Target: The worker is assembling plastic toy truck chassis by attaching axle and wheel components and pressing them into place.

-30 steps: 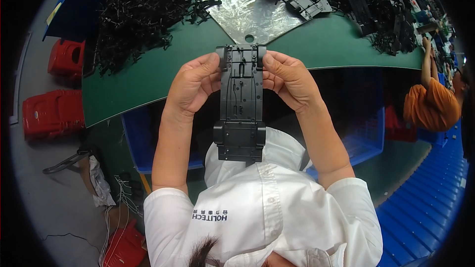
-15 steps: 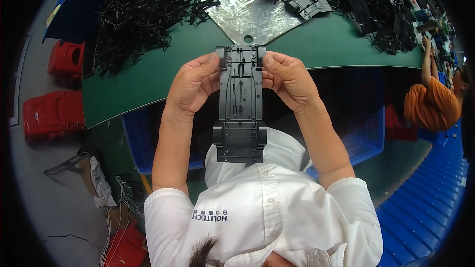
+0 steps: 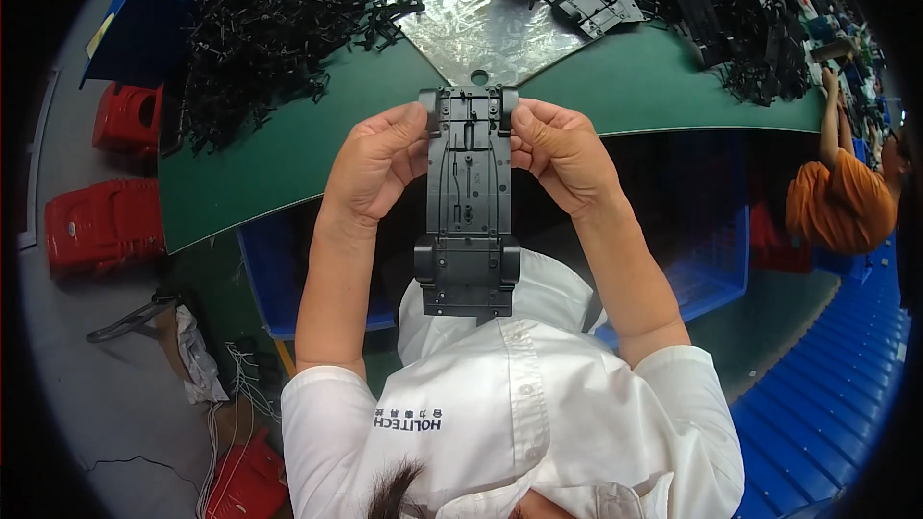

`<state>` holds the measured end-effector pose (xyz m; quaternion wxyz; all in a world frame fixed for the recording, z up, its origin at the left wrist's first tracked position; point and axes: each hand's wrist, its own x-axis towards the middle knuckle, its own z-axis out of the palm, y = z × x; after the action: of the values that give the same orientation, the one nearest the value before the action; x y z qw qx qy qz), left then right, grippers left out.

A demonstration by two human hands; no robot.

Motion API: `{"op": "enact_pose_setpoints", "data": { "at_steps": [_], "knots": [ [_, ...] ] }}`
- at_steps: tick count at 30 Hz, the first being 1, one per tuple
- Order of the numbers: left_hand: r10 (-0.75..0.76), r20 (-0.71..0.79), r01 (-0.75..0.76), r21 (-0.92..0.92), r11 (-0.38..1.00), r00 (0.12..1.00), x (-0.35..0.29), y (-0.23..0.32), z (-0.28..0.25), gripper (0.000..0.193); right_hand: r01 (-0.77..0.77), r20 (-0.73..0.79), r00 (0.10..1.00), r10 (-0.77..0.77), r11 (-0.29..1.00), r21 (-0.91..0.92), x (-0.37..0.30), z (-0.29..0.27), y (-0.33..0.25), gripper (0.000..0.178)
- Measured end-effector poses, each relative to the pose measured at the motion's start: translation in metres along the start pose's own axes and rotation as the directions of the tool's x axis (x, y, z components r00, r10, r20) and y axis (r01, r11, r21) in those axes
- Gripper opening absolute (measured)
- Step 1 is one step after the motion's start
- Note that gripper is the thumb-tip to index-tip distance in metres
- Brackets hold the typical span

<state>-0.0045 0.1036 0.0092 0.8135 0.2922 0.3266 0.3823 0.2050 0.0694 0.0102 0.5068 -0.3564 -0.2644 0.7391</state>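
A long black plastic toy-car chassis (image 3: pixel 469 192) hangs between my hands, in front of my white shirt. It has rounded wheel arches at both ends and moulded ribs along its middle. My left hand (image 3: pixel 383 156) pinches the far left wheel arch between thumb and fingers. On the opposite side, my right hand (image 3: pixel 565 154) grips the far right arch the same way. The fingertips behind the chassis are partly hidden. Its near end reaches back over my lap, with no hand on it.
A green table (image 3: pixel 375 101) carries a heap of small black parts (image 3: pixel 269 38) at left and more black chassis (image 3: pixel 692 10) at right. A metal plate (image 3: pixel 471 24) with an upright post lies between. Below is a blue bin (image 3: pixel 293 279). A person in orange (image 3: pixel 841 202) sits at right.
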Motion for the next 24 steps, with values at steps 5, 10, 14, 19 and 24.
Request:
{"op": "enact_pose_setpoints", "data": {
  "at_steps": [5,10,14,19,24],
  "knots": [
    [0.007,-0.012,-0.008,-0.02,1.0,1.0,0.0016,-0.0007,-0.0003,0.03,0.005,0.0,1.0,-0.005,1.0,0.009,0.0005,-0.001,0.0001,0.027],
    [0.007,-0.023,-0.007,-0.02,1.0,1.0,0.002,-0.0004,0.0004,0.029,0.004,-0.001,1.0,-0.004,1.0,0.007,0.0011,-0.0013,-0.0003,0.027],
    [0.002,-0.028,-0.003,-0.022,1.0,1.0,0.0019,0.0002,0.002,0.029,0.007,0.001,1.0,-0.007,1.0,0.002,0.0012,-0.0008,-0.0013,0.027],
    [0.007,-0.021,-0.007,-0.017,1.0,1.0,0.002,-0.0001,0.0008,0.03,-0.001,0.003,1.0,0.001,1.0,0.004,0.0013,0.0001,-0.002,0.027],
    [0.012,-0.024,-0.012,-0.014,1.0,1.0,0.0014,0.0001,-0.0001,0.032,-0.003,0.004,1.0,0.003,1.0,0.008,0.0018,-0.0009,-0.0013,0.027]
  ]
}}
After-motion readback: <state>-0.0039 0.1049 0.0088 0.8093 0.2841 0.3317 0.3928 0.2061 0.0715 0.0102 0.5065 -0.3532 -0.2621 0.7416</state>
